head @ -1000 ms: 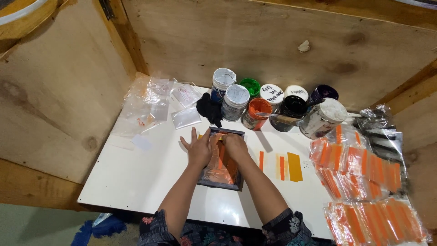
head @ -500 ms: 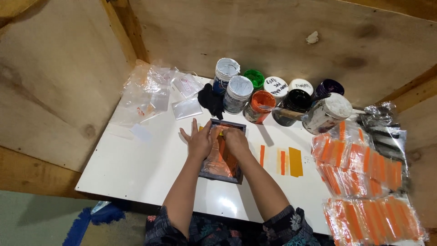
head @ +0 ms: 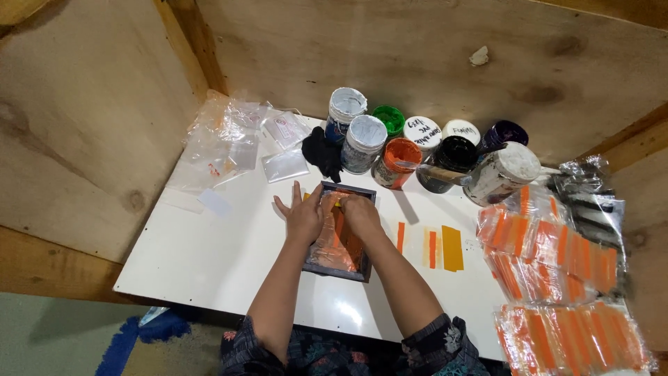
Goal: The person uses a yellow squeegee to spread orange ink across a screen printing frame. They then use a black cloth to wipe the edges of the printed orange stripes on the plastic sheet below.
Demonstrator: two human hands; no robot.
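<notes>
A small dark-framed printing screen (head: 339, 261) smeared with orange ink lies on the white table (head: 209, 257). My left hand (head: 300, 216) rests flat on the frame's left side with fingers spread. Over the upper part of the screen, my right hand (head: 358, 211) is closed around a small yellowish tool that is mostly hidden. Orange printed strips (head: 433, 248) lie on the table just right of the frame.
Several paint jars (head: 390, 143) stand in a row at the back, one open with orange paint. A black cloth (head: 321, 153) and clear plastic bags (head: 229, 143) lie at the back left. Bagged orange strips (head: 557, 257) are stacked on the right. Plywood walls surround the table.
Both hands stay on the screen frame; my right hand has shifted slightly toward the top of the screen. The view has drifted a little.
</notes>
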